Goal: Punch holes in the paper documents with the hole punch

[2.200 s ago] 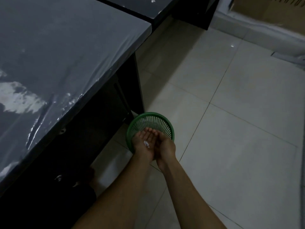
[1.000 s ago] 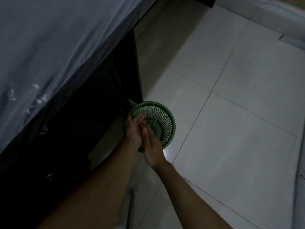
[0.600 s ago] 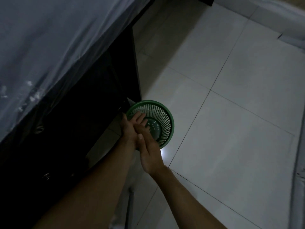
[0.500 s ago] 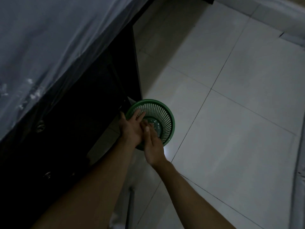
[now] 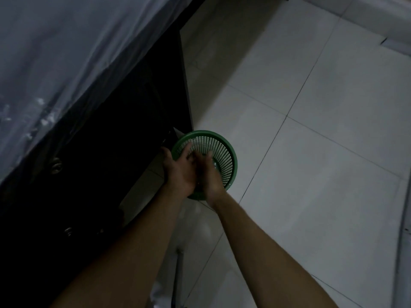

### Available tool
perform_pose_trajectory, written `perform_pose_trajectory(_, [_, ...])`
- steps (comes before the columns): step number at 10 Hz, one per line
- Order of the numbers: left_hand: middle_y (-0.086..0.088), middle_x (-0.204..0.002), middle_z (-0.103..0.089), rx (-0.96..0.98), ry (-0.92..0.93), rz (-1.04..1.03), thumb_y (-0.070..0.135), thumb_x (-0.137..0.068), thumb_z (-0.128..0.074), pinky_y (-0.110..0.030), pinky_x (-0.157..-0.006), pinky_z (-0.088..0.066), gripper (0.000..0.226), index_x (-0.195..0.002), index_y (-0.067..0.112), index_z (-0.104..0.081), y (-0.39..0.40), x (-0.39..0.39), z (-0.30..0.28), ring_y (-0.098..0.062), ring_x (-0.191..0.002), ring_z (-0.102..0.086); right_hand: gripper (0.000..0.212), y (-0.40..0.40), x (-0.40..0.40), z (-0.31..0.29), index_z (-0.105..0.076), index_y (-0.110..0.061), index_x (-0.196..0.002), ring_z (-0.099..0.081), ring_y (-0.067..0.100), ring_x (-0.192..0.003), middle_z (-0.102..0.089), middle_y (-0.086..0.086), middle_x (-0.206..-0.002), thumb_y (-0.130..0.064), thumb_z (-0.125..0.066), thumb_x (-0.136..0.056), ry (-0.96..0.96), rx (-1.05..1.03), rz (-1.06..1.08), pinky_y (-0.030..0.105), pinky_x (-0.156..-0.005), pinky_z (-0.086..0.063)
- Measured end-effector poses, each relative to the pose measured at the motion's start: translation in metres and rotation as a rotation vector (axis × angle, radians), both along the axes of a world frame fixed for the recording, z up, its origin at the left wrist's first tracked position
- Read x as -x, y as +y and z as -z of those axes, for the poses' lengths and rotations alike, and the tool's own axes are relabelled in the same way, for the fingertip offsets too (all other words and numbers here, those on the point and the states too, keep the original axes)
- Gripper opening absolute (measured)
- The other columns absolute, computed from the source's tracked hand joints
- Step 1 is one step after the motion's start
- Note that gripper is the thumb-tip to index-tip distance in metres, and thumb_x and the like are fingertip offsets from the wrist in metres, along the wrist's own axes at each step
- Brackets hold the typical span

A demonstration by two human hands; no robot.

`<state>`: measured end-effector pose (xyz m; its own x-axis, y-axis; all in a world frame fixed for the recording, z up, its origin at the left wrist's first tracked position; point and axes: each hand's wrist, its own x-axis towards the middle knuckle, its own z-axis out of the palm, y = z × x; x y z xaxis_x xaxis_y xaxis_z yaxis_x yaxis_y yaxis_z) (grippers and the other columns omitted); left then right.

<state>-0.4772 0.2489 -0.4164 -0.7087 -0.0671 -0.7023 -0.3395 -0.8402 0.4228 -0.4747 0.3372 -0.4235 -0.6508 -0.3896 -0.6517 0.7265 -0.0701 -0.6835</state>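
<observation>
1. The left hand (image 5: 180, 172) and right hand (image 5: 210, 174) are held side by side over a green mesh basket (image 5: 224, 152) — fingers straight and relaxed, gripping nothing.
2. The basket stands on the tiled floor (image 5: 311, 152), beside the dark table (image 5: 66, 52).
3. Paper documents and hole punch — out of view.

head view, steep downward, hands (image 5: 195, 172) mid-frame, floor (image 5: 311, 152) beyond.

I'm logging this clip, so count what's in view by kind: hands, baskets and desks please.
Hands: 2, the left hand and the right hand, together over the basket
Green baskets: 1, on the floor
Desks: 1, plastic-covered
Total: 4
</observation>
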Motion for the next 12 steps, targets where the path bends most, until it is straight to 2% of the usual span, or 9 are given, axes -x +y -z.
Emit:
perform_pose_trajectory(1, [-0.002, -0.159, -0.033, 0.487, -0.019, 0.226, 0.065, -0.1, -0.023, -0.041, -0.116, -0.022, 0.056, -0.138, 0.032, -0.049, 0.02, -0.006, -0.01, -0.02, -0.147, -0.028, 0.077, 0.006, 0.021, -0.003, -0.03, -0.021, -0.155, -0.025, 0.024, -0.149, -0.031, 0.005, -0.16, -0.069, -0.01, -0.097, -0.271, 0.271, 0.304, 0.044, -0.123, -0.015])
perform_pose_trajectory(2, [0.011, -0.166, -0.006, 0.949, 0.103, 0.705, 0.057, -0.103, -0.017, -0.042, -0.122, -0.008, 0.053, -0.152, 0.042, -0.024, 0.043, -0.019, -0.004, -0.008, -0.151, -0.004, 0.08, 0.006, 0.025, -0.013, -0.031, -0.02, -0.154, -0.021, 0.029, -0.15, -0.029, 0.01, -0.16, -0.071, -0.012, -0.096, -0.397, 0.327, 0.405, 0.052, -0.121, -0.009])
perform_pose_trajectory(3, [0.014, -0.165, 0.003, 1.075, 0.07, 0.786, 0.044, -0.107, -0.015, -0.041, -0.124, 0.004, 0.049, -0.156, 0.037, -0.012, 0.045, -0.009, 0.008, -0.008, -0.151, 0.009, 0.08, 0.006, 0.021, -0.026, -0.032, -0.019, -0.154, -0.021, 0.023, -0.15, -0.031, 0.004, -0.16, -0.072, -0.018, -0.095, -0.397, 0.333, 0.446, 0.048, -0.123, -0.008])
perform_pose_trajectory(5, [-0.006, -0.156, -0.036, 0.518, -0.206, 0.398, 0.045, -0.106, -0.027, -0.036, -0.109, -0.034, 0.057, -0.151, 0.009, -0.036, 0.029, 0.004, -0.016, -0.026, -0.145, -0.033, 0.063, 0.001, -0.018, -0.048, -0.051, -0.035, -0.142, -0.038, 0.007, -0.141, -0.042, -0.012, -0.154, -0.07, -0.026, -0.096, 0.175, -0.023, 0.148, 0.032, -0.113, -0.031])
perform_pose_trajectory(6, [-0.015, -0.158, -0.031, 0.081, -0.163, 0.215, 0.054, -0.104, -0.017, -0.046, -0.116, -0.023, 0.065, -0.152, 0.013, -0.032, 0.006, 0.003, -0.014, -0.033, -0.147, -0.027, 0.053, -0.003, -0.024, -0.028, -0.033, -0.033, -0.154, -0.007, -0.003, -0.148, -0.018, -0.018, -0.161, -0.05, -0.017, -0.106, 0.539, -0.202, -0.177, 0.028, -0.122, -0.006])
perform_pose_trajectory(7, [-0.02, -0.154, -0.038, -0.002, -0.171, 0.155, 0.074, -0.094, -0.015, -0.053, -0.117, -0.024, 0.086, -0.148, 0.012, -0.04, -0.007, -0.001, -0.009, -0.039, -0.141, -0.037, 0.054, -0.004, -0.011, -0.012, -0.037, -0.03, -0.151, -0.024, 0.013, -0.148, -0.032, -0.003, -0.159, -0.054, -0.02, -0.105, 0.448, -0.253, -0.218, 0.046, -0.123, -0.016])
perform_pose_trajectory(8, [-0.015, -0.155, -0.037, 0.011, -0.109, 0.035, 0.076, -0.092, -0.012, -0.058, -0.117, -0.022, 0.086, -0.152, 0.02, -0.036, -0.01, -0.005, -0.014, -0.037, -0.142, -0.034, 0.071, 0.006, 0.01, -0.018, -0.035, -0.025, -0.152, -0.031, 0.021, -0.145, -0.036, 0.0, -0.156, -0.068, -0.014, -0.099, -0.045, -0.035, 0.077, 0.047, -0.12, -0.019])
perform_pose_trajectory(9, [-0.013, -0.157, -0.034, 0.032, -0.064, -0.106, 0.072, -0.095, -0.01, -0.056, -0.118, -0.02, 0.082, -0.153, 0.019, -0.033, -0.009, -0.007, -0.025, -0.034, -0.145, -0.029, 0.078, 0.017, 0.021, -0.023, -0.023, -0.023, -0.157, -0.015, 0.025, -0.152, -0.021, 0.006, -0.164, -0.071, -0.012, -0.096, -0.232, 0.219, 0.311, 0.048, -0.123, -0.006])
perform_pose_trajectory(12, [-0.009, -0.137, -0.058, 0.335, -0.044, 0.051, 0.052, -0.103, -0.032, -0.045, -0.11, -0.039, 0.056, -0.137, 0.013, -0.054, 0.013, -0.018, -0.089, -0.025, -0.126, -0.054, 0.054, 0.029, 0.005, -0.075, -0.053, -0.009, -0.14, -0.05, 0.029, -0.133, -0.056, 0.014, -0.141, -0.046, -0.037, -0.104, -0.084, 0.058, 0.29, 0.047, -0.116, -0.035])
